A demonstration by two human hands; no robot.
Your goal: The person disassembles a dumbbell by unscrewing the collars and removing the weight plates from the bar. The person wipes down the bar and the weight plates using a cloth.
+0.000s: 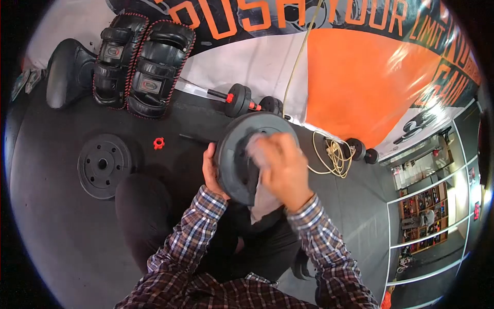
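My left hand (211, 172) grips the left rim of a dark grey weight plate (230, 177), which is tilted up in front of me above my lap. My right hand (288, 172) is closed on a pale cloth (265, 200) and presses it against the plate's face; the hand is slightly blurred. Behind the plate a thin black bar (193, 138) sticks out to the left, its other end hidden. On the floor to the left are a red star-shaped collar nut (159, 143) and a second weight plate (90, 175) lying flat.
Black strapped kick pads (160, 67) lean against the wall at the upper left. A dumbbell (239, 100) lies by the wall behind the plate. To the right are a coiled cream cord (337, 157) and another dumbbell (356, 149). Mirrors (422, 226) stand at far right.
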